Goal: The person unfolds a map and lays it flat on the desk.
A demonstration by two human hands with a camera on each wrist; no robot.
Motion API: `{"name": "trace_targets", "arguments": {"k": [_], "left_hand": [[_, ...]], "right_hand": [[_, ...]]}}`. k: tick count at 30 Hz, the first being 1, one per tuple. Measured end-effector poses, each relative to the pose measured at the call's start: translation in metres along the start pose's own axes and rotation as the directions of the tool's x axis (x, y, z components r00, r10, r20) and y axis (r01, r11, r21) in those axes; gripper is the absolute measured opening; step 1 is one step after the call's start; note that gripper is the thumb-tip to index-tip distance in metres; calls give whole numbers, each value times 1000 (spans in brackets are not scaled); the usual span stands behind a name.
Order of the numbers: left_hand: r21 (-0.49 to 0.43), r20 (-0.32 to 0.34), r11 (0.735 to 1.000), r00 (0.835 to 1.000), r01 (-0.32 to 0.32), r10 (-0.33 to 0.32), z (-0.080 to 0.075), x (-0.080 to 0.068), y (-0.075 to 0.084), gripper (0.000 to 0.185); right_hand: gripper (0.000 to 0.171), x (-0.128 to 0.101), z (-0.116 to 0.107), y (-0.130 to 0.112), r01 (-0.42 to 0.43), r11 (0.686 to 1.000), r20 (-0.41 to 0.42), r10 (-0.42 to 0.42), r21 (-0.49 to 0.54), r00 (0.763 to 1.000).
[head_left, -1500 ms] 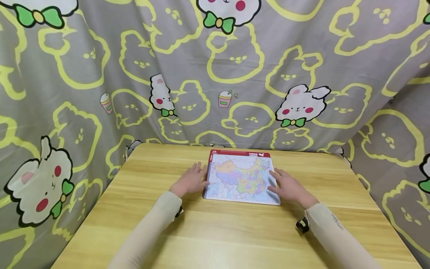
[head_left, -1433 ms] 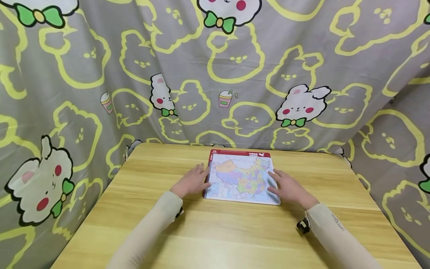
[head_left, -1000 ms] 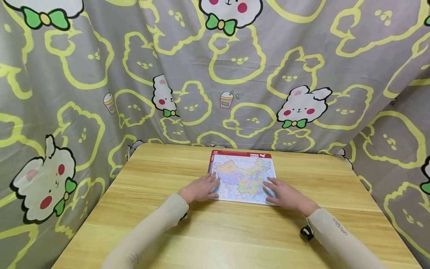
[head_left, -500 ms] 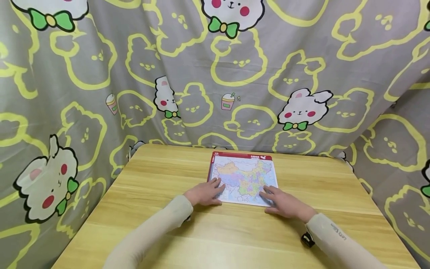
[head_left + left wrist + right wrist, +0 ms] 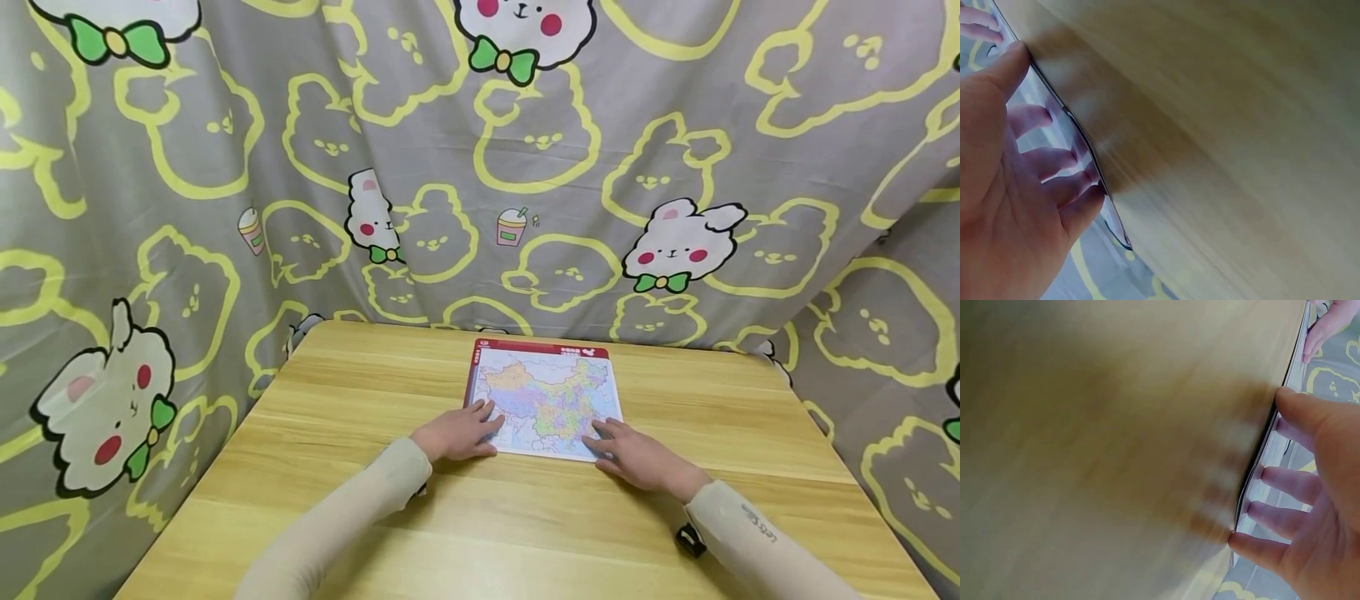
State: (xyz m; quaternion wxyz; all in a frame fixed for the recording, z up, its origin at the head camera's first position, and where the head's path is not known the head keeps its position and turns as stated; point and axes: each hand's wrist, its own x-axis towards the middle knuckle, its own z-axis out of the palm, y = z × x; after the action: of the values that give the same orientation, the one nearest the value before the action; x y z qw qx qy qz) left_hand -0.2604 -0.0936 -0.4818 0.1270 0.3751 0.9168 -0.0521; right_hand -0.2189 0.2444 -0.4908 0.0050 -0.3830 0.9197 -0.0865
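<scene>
A thin map board (image 5: 540,400) with rounded corners and a red top strip lies near the far side of the wooden table. Over its lower left corner rests my left hand (image 5: 459,432), fingers spread, thumb by the near edge. My right hand (image 5: 637,454) touches the lower right corner with its fingertips, its thumb also at the near edge. In the left wrist view, the straight fingers of the left hand (image 5: 1029,169) reach onto the glossy board surface. From the right wrist, the right hand (image 5: 1310,506) shows its fingertips along the board's dark rim.
The wooden table (image 5: 480,533) stretches from the board toward the person. A grey patterned curtain (image 5: 435,167) hangs behind the table and along both sides. Black straps with a small device (image 5: 690,540) sit at the wrists.
Both hands have slid from the left and right sides of the map board toward its near corners, the left one also inward. The board stays about where it was; the head view shifts slightly.
</scene>
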Motion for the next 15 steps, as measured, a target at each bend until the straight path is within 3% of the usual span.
{"name": "trace_targets", "arguments": {"k": [15], "left_hand": [[39, -3, 999, 1000, 11, -11, 1, -1, 4, 62]], "right_hand": [[39, 1, 1, 0, -25, 1000, 1, 25, -6, 1000]]}}
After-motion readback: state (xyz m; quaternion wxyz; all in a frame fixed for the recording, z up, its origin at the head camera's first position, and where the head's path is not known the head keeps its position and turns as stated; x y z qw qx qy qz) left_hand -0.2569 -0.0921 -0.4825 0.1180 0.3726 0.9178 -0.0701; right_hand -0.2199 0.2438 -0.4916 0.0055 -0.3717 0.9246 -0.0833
